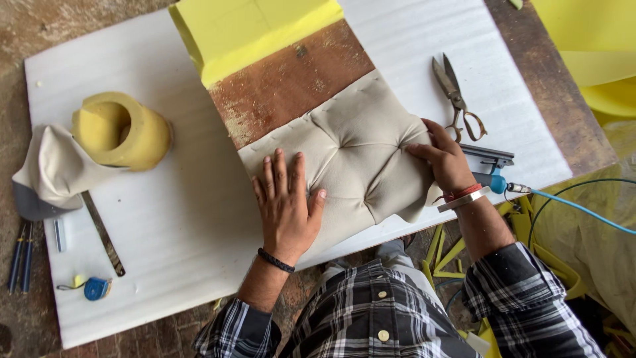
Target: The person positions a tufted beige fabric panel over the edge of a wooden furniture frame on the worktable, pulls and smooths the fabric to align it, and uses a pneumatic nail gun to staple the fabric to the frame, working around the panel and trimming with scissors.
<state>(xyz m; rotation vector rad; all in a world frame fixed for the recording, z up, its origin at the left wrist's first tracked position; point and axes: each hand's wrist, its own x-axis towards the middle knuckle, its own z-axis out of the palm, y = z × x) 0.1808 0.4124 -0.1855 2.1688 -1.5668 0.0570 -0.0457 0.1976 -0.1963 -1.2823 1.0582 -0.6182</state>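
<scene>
A beige tufted fabric cushion (361,142) covers the near end of a brown wooden board (291,83), with yellow foam (245,30) on the board's far end. My left hand (286,202) lies flat, fingers spread, on the cushion's left edge. My right hand (444,159) presses the cushion's right edge with its fingers on the fabric. Neither hand holds a tool.
All rests on a white foam sheet (165,219). Scissors (457,99) and a staple gun with a blue air hose (493,169) lie right of my right hand. At left are a rolled yellow foam piece (122,129), beige cloth (56,169), a metal ruler (103,232), a blue tape measure (96,288) and pens (20,258).
</scene>
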